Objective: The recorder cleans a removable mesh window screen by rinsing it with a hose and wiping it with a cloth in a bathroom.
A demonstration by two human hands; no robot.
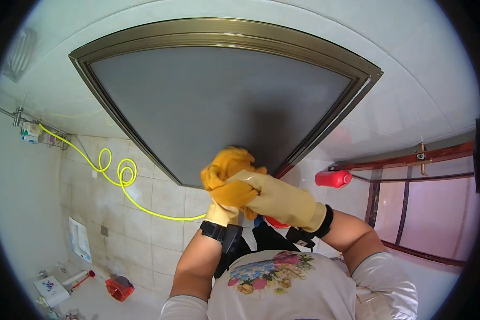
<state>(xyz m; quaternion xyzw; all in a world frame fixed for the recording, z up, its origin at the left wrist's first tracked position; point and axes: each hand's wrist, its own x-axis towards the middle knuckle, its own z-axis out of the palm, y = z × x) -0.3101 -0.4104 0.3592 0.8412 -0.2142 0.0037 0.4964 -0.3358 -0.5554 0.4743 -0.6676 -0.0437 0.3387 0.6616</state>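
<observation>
Both my hands wear cream rubber gloves and come together in front of me at a bunched orange-yellow cloth (230, 160). My right hand (261, 193) reaches across from the right, closed on the cloth, which covers its fingers. Beneath it, my left hand (221, 212) is closed at the cloth's lower side, its fingers mostly hidden. The bundle is slightly blurred, and overlaps the lower edge of a grey frosted panel (197, 106) in a bronze metal frame (218, 37). I cannot tell whether the cloth touches the panel.
A yellow hose (144, 204) loops over the tiled floor (138, 229) at left. A red bottle (333, 179) stands on the right, near a brown-framed door (426, 213). At lower left are a red bucket (119, 288) and a white toilet tank (52, 290). Something red shows below my right forearm.
</observation>
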